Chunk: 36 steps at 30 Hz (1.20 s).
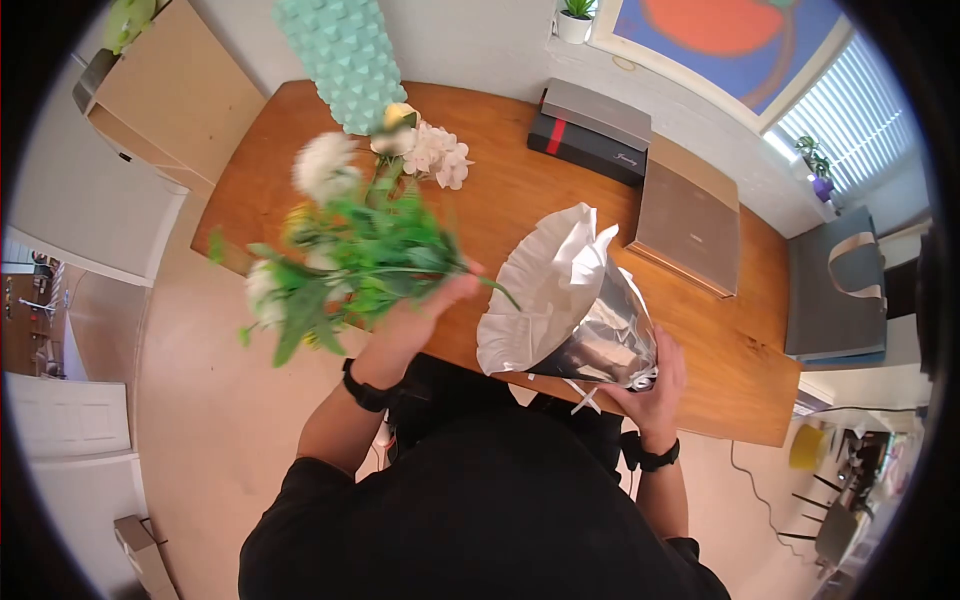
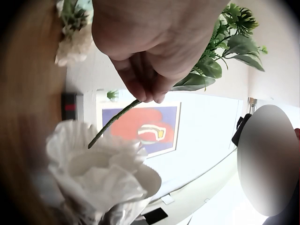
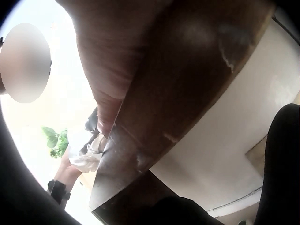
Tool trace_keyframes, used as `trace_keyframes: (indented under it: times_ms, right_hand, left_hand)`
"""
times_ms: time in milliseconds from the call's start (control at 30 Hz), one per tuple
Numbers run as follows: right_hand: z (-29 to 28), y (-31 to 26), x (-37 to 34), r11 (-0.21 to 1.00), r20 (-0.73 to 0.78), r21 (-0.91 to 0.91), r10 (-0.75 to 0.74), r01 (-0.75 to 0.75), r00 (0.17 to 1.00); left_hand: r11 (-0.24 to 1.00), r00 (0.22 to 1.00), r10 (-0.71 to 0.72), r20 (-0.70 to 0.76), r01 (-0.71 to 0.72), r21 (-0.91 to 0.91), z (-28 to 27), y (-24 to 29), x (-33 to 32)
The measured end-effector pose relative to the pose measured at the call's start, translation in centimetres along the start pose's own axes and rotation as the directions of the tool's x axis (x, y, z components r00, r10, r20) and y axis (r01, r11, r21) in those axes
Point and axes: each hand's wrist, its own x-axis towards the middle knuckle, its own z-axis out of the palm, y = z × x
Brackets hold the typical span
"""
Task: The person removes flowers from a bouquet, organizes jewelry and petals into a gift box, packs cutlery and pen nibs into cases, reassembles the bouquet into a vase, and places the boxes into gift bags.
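My left hand (image 1: 415, 318) pinches the green stem of a leafy bunch of flowers (image 1: 365, 255) with white and yellow blooms, which spreads out to the left, blurred. In the left wrist view, the bare stem end (image 2: 112, 123) sticks out past the fingertips, over the ruffled opening of a wrapper. That wrapper (image 1: 605, 320) is a cone of shiny silver foil with a white frilled lining and a ribbon at its narrow end, tilted with its mouth toward the bunch. My right hand (image 1: 655, 385) grips its narrow end at the table's front edge; the fingers are partly hidden behind the foil.
Pale pink and cream flowers (image 1: 435, 155) lie on the wooden table (image 1: 490, 130) beside a textured mint-green column (image 1: 345, 60). Black and grey boxes (image 1: 590, 135) and a flat brown box (image 1: 690, 220) occupy the back right. A grey-blue bag (image 1: 840, 285) stands off the right end.
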Motion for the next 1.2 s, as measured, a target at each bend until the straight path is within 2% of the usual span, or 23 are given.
trace_keyframes:
  times_ms: [33,67,133,167,233,300,367,467,500,533,567,633,700,733,767,833,867,900,967,1033,1100,1167,1200]
  right_hand:
    - [0.0,0.0,-0.1,1.0,-0.011,0.019,-0.001,0.001,1.0]
    - [-0.1,0.2,-0.1,1.0,-0.007,0.014,-0.002,0.002,1.0]
    - [-0.1,0.3,-0.4,0.999,-0.033,0.045,-0.02,0.022,0.999]
    - [-0.1,0.4,-0.6,0.999,-0.033,0.039,-0.016,0.017,0.999]
    - [-0.2,0.6,-1.2,0.999,-0.026,0.052,0.017,-0.016,1.0]
    - [-0.3,0.6,-0.9,0.998,-0.029,0.062,0.003,-0.001,1.0]
    - [-0.2,0.6,-0.8,0.997,-0.032,0.076,-0.011,0.013,0.999]
    - [0.0,0.7,-0.9,0.996,-0.056,0.083,-0.004,0.009,0.998]
    - [0.0,0.7,-0.9,0.996,-0.06,0.088,-0.003,0.009,0.998]
    - [0.1,0.7,-0.9,0.996,-0.063,0.094,-0.004,0.01,0.998]
    - [0.1,0.7,-0.9,0.995,-0.059,0.096,-0.005,0.01,0.998]
    - [0.2,0.8,-1.0,0.994,-0.069,0.112,-0.01,0.018,0.998]
    - [-0.1,0.6,-0.7,0.994,-0.068,0.098,-0.035,0.041,0.997]
    - [-0.2,0.6,-0.6,0.995,-0.067,0.082,-0.058,0.063,0.996]
    - [-0.3,0.7,-0.6,0.995,-0.065,0.08,-0.055,0.06,0.996]
    - [-0.5,0.8,-0.7,0.992,-0.038,0.11,-0.055,0.058,0.998]
    - [-0.4,0.9,-1.0,0.993,-0.038,0.107,-0.049,0.053,0.998]
    - [0.1,1.1,-1.3,0.991,-0.07,0.13,-0.011,0.02,0.997]
    - [0.5,1.4,-1.8,0.988,-0.103,0.154,0.029,-0.013,0.994]
    - [0.6,1.7,-2.2,0.982,-0.149,0.184,0.079,-0.05,0.986]
    - [0.3,1.5,-1.7,0.984,-0.119,0.175,0.066,-0.045,0.991]
    - [0.0,1.0,-0.8,0.985,-0.086,0.166,0.055,-0.04,0.995]
    - [0.1,0.5,0.0,0.995,-0.059,0.102,0.004,0.002,0.998]
  left_hand:
    - [0.99,0.987,-0.138,0.084,0.136,0.034,1.4,0.0,0.0]
    - [0.99,0.987,-0.139,0.085,0.137,0.028,2.2,-0.8,-0.1]
    - [0.985,0.922,0.064,0.382,-0.119,0.122,3.1,-3.1,0.0]
    - [0.986,0.92,0.063,0.388,-0.117,0.118,2.9,-3.8,-0.1]
    - [0.993,0.932,-0.045,0.359,0.082,-0.087,2.0,-4.9,-0.5]
    - [0.92,0.923,-0.159,0.351,0.267,-0.286,0.7,-5.7,-0.7]
    - [0.775,0.891,-0.272,0.364,0.427,-0.465,-0.8,-6.2,-0.9]
    - [0.452,0.805,-0.42,0.418,0.585,-0.673,-1.9,-6.5,-1.1]
    - [0.45,0.805,-0.422,0.418,0.586,-0.674,-1.9,-6.4,-1.1]
    - [0.92,0.912,-0.238,0.335,0.322,-0.223,-1.7,-5.9,-1.1]
    - [0.939,0.927,-0.016,0.376,-0.116,0.325,-1.4,-5.0,-1.0]
    - [0.946,0.948,-0.07,0.311,-0.036,0.321,0.9,-4.7,-0.6]
    - [0.968,0.845,-0.233,0.48,0.157,0.195,1.5,-5.3,-0.4]
    - [0.879,0.817,-0.115,0.565,-0.181,0.441,1.6,-5.3,0.5]
    - [0.88,0.815,-0.117,0.567,-0.18,0.439,2.0,-3.8,0.9]
    - [0.881,0.746,-0.067,0.663,-0.268,0.391,2.0,-0.3,1.4]
    - [0.823,0.703,-0.191,0.685,-0.265,0.502,0.9,-1.1,2.2]
    - [0.825,0.699,-0.193,0.689,-0.265,0.5,-0.1,-1.4,2.3]
    - [0.915,0.711,-0.317,0.628,0.053,0.401,-1.5,-0.9,2.4]
    - [0.924,0.707,-0.273,0.653,0.003,0.382,-2.8,-2.3,2.9]
    - [0.836,0.708,-0.341,0.618,-0.072,0.544,-2.7,-1.1,3.0]
    - [0.856,0.668,-0.382,0.639,-0.005,0.517,-2.8,-1.6,3.0]
    - [0.801,0.681,-0.365,0.635,-0.117,0.586,-2.9,-1.7,2.8]
